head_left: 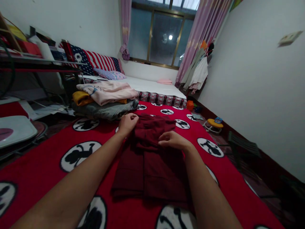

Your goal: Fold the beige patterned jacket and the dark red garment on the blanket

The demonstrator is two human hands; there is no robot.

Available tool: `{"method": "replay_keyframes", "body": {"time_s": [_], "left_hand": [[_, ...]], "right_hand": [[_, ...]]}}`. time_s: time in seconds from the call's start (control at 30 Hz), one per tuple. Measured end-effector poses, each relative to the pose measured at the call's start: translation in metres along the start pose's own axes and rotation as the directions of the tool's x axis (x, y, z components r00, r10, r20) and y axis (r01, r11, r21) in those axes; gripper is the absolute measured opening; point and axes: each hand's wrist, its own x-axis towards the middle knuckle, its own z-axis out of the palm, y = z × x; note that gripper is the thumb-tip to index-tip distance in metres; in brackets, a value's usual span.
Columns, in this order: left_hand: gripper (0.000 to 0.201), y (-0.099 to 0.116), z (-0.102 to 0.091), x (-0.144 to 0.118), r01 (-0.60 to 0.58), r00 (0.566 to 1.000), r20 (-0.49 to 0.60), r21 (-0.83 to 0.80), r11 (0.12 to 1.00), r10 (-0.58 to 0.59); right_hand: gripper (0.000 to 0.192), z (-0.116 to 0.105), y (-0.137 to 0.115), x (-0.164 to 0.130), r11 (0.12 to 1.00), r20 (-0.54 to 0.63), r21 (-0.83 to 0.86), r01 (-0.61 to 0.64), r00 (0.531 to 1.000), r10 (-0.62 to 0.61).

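Observation:
A maroon garment [157, 171] lies on a red blanket [47, 178] in front of me. Its near part is flat, in two panels side by side with a seam or gap between them. The far part is bunched and folded over; its exact kind I cannot tell. My left hand [128, 124] pinches the cloth at the far left edge, fingertips together. My right hand [173, 140] is at the right of the bunched part, fingers loosely curved and a gap showing beside the thumb; it seems to touch the cloth without gripping it.
Beyond my left hand sits a pile of folded clothes [107, 95], pink on top. A white mattress [143, 83] lies under the window. To the left are a cluttered desk [45, 65] and a chair [16, 130]; a yellow stool [215, 123] stands at right.

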Motion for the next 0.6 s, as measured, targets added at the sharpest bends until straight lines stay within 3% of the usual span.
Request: {"method": "replay_keyframes", "body": {"time_s": [0.03,0.1,0.2,0.27,0.33,0.43,0.5,0.6], "left_hand": [[0.013,0.005,0.003,-0.003,-0.144,0.989,-0.021,0.152,0.978,0.149],[0.019,0.016,0.014,-0.011,-0.398,0.912,0.063,0.371,0.839,0.405],[0.023,0.033,0.039,-0.023,-0.593,0.805,0.308,0.410,0.693,0.507],[0.027,0.040,0.056,-0.025,-0.608,0.792,0.393,0.445,0.658,0.467],[0.037,0.042,0.071,-0.021,-0.542,0.839,0.379,0.505,0.672,0.392],[0.055,0.038,0.084,-0.002,-0.416,0.902,0.338,0.507,0.755,0.270],[0.045,0.036,0.090,0.015,-0.376,0.901,0.374,0.426,0.823,0.218],[0.022,0.037,0.097,0.037,-0.377,0.864,0.451,0.282,0.882,0.225]], "right_hand": [[0.029,0.004,-0.002,0.002,0.994,-0.036,-0.105,-0.011,0.999,0.007],[0.031,0.010,-0.007,0.004,0.953,-0.107,-0.299,-0.056,0.994,0.025],[0.031,0.014,-0.014,0.005,0.904,-0.137,-0.413,-0.105,0.989,0.052],[0.024,0.013,-0.013,0.006,0.917,-0.149,-0.380,-0.120,0.987,0.067],[0.013,0.011,-0.009,0.007,0.931,-0.222,-0.316,-0.181,0.969,0.113],[0.015,0.010,0.001,0.011,0.902,-0.441,-0.260,-0.344,0.874,0.206],[0.025,0.009,0.008,0.013,0.885,-0.519,-0.232,-0.404,0.821,0.239],[0.026,0.009,0.013,0.014,0.883,-0.493,-0.181,-0.434,0.816,0.300]]}}
